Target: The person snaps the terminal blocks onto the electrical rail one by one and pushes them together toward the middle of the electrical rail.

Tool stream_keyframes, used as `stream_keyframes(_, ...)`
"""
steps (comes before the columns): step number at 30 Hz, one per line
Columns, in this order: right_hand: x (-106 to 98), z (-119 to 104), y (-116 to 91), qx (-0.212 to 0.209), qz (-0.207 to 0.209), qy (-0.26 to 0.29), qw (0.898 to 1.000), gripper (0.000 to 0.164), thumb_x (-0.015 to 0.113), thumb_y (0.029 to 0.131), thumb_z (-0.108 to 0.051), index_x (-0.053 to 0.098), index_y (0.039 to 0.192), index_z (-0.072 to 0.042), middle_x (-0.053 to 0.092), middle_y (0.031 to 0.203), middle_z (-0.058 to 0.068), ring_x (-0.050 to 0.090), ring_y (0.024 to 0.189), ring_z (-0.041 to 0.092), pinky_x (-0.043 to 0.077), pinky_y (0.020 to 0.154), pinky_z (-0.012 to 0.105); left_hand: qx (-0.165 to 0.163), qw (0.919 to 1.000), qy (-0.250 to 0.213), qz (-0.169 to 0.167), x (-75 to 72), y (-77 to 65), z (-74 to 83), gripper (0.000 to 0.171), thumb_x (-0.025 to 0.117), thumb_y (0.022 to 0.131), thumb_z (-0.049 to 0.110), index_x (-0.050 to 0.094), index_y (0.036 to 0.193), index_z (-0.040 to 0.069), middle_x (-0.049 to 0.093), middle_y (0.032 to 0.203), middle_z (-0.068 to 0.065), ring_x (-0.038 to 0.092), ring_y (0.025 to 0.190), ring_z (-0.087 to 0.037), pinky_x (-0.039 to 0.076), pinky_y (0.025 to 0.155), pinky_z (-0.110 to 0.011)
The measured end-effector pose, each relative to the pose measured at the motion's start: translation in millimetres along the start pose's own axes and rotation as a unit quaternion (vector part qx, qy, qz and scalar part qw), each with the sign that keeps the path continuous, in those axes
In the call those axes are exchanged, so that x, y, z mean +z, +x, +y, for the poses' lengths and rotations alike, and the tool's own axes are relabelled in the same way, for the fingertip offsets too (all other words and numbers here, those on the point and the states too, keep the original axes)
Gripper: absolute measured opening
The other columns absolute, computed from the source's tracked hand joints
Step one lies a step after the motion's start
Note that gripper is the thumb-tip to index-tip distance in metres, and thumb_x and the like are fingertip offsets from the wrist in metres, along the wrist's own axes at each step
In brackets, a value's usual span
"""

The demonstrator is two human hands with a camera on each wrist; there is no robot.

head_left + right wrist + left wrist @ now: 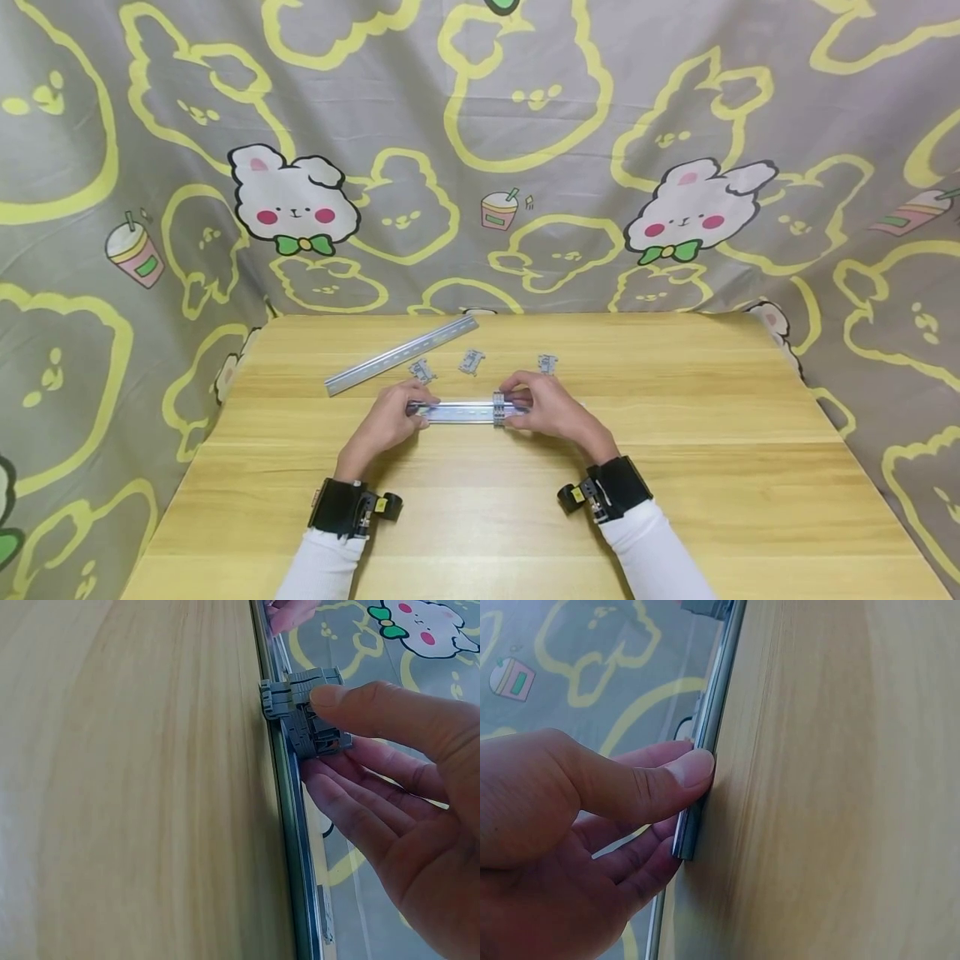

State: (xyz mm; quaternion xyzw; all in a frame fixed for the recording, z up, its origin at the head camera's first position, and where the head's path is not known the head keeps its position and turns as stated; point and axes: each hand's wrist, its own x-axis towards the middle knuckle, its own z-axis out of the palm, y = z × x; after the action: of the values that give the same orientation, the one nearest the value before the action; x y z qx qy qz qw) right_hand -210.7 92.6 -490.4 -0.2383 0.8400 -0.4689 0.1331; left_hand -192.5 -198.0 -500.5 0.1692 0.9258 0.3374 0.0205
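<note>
A slotted metal DIN rail [461, 413] lies crosswise on the table between both hands. My left hand [392, 419] grips its left end; in the left wrist view the thumb presses the near edge of the rail [718, 690] with fingers behind. On the rail's right part sit several grey terminal blocks [498, 409], side by side. My right hand [553, 408] pinches them, the thumb on the near face and the fingers at the back, as the right wrist view shows of the blocks [281, 699]. The rail's right end is partly hidden by that hand.
Behind the hands, a longer DIN rail [401, 356] lies slantwise at the back left. Loose grey terminal blocks lie beyond the held rail: one block [422, 371] near the left hand, another block [472, 361] mid-table, a third block [547, 364] behind the right hand. A patterned curtain [555, 287] surrounds the table.
</note>
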Motion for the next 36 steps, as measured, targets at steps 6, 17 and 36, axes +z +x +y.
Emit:
stream_keyframes(6, -1.4, -0.1, -1.6, 0.003, 0.000, -0.007, 1.000, 0.052, 0.081, 0.072, 0.001, 0.060, 0.119, 0.002, 0.061, 0.123, 0.017, 0.063, 0.110, 0.031, 0.055, 0.091, 0.034, 0.001, 1.0000, -0.002, 0.000, 0.8, 0.4, 0.9, 0.036, 0.079, 0.071, -0.007, 0.077, 0.104, 0.006, 0.067, 0.111, -0.007, 0.061, 0.104, -0.028, 0.052, 0.095, -0.045)
stream_keyframes(17, -29.7, 6.0, -24.6, -0.014, 0.035, -0.097, 0.995, 0.058, 0.083, 0.074, -0.012, 0.061, 0.126, 0.002, 0.064, 0.123, 0.015, 0.061, 0.111, 0.031, 0.052, 0.095, 0.046, 0.013, 0.9999, -0.002, 0.003, 1.7, 2.5, 3.4, 0.036, 0.078, 0.071, -0.007, 0.076, 0.104, 0.006, 0.068, 0.111, -0.009, 0.062, 0.103, -0.028, 0.054, 0.092, -0.046)
stream_keyframes(36, -55.3, 33.5, -34.1, -0.011, 0.048, -0.215, 0.975, 0.034, 0.081, 0.070, -0.002, 0.074, 0.103, -0.003, 0.069, 0.101, 0.010, 0.064, 0.094, 0.026, 0.058, 0.082, 0.042, 0.004, 1.0000, 0.007, 0.001, -1.7, 13.6, -0.5, 0.035, 0.077, 0.073, -0.006, 0.076, 0.106, 0.005, 0.067, 0.117, -0.015, 0.059, 0.110, -0.033, 0.050, 0.097, -0.050)
